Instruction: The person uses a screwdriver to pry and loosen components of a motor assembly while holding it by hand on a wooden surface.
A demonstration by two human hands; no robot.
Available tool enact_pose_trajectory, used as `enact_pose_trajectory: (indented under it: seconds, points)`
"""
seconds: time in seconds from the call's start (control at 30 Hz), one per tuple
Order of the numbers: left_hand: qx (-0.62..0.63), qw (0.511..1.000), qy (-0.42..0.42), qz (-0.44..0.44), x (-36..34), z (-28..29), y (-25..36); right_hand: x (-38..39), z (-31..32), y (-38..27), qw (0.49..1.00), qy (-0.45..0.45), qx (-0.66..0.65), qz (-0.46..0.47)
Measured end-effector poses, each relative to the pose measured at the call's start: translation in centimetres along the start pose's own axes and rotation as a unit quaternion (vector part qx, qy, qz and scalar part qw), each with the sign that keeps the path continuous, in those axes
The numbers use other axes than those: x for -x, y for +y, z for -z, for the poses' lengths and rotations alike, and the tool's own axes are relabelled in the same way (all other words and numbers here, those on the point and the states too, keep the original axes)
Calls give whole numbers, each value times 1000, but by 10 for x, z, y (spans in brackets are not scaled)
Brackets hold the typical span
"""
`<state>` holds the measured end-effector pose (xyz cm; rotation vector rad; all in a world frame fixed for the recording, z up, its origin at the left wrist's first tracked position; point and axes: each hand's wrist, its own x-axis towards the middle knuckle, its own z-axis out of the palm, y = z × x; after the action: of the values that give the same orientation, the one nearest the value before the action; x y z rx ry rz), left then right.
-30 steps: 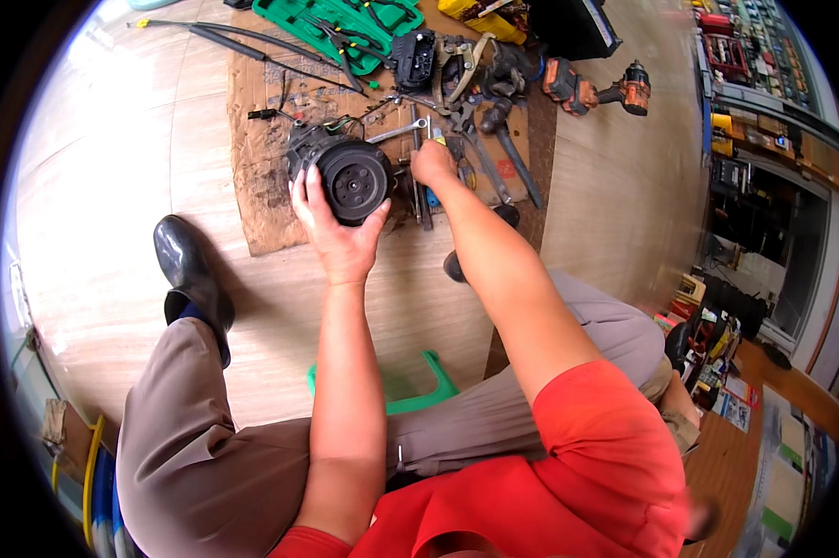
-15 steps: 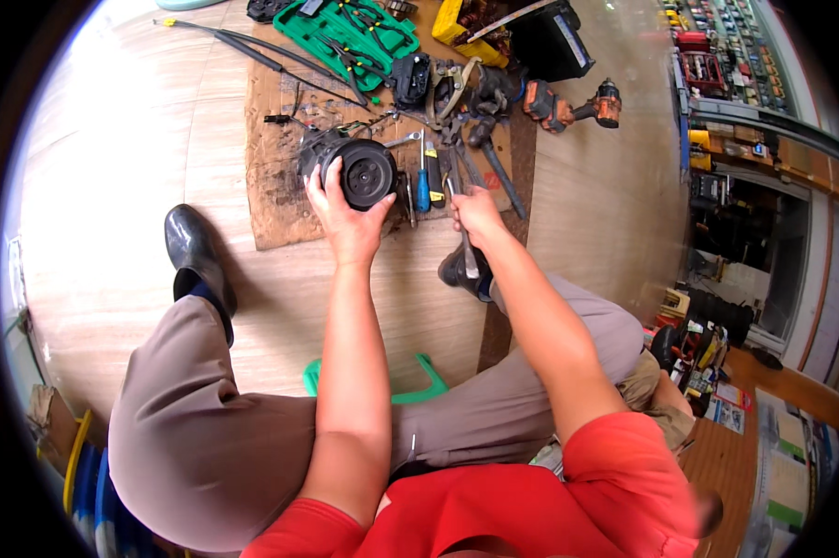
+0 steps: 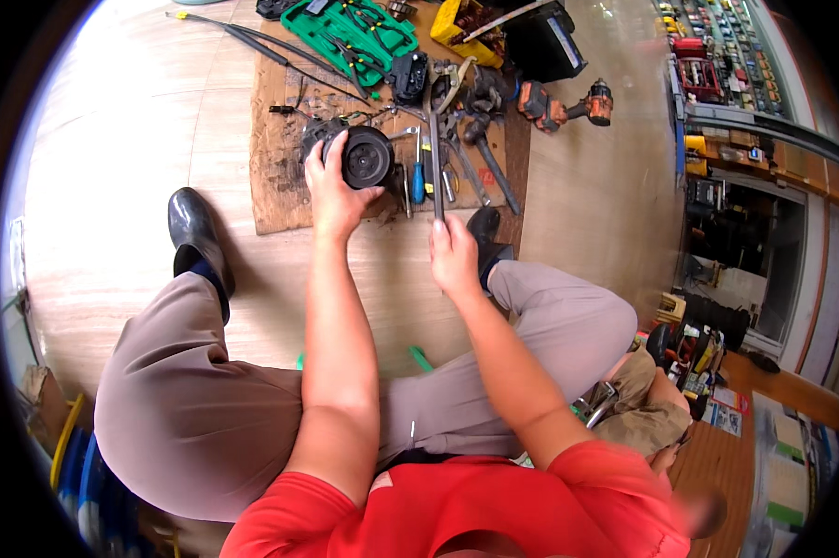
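My left hand (image 3: 331, 191) grips the near side of a round black machine part (image 3: 364, 156) with a pulley face, which rests on a worn cardboard sheet (image 3: 280, 200) on the floor. My right hand (image 3: 454, 256) is closed around the lower end of a long slim metal tool (image 3: 435, 163). The tool points away from me, just right of the black part, over loose hand tools. I sit with my knees apart, one black shoe (image 3: 194, 232) at the left.
Wrenches and a blue-handled screwdriver (image 3: 419, 181) lie scattered on the cardboard. Behind them are a green tool tray (image 3: 359, 33), a yellow box (image 3: 461, 19) and an orange cordless drill (image 3: 568, 104). Shelves with goods line the right side.
My right hand has pulled back from the black part toward me and now holds the long metal tool. My left hand stays on the part.
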<state>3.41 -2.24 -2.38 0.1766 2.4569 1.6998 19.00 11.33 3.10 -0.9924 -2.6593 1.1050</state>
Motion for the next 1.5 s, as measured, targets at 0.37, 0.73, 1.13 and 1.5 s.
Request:
enact_pose_trajectory:
  seconds: [0.37, 0.73, 1.13, 1.5]
  points:
    - [18, 999, -36, 21, -7, 8, 5, -34, -51, -5, 996, -50, -70, -21]
    - [33, 997, -50, 38, -15, 11, 8, -30, -47, -12, 997, -30, 64, 27]
    - [45, 998, -34, 33, -6, 5, 6, -19, -48, -16, 997, -7, 65, 34]
    - [26, 998, -40, 44, -8, 9, 7, -29, -44, -29, 997, -27, 73, 20]
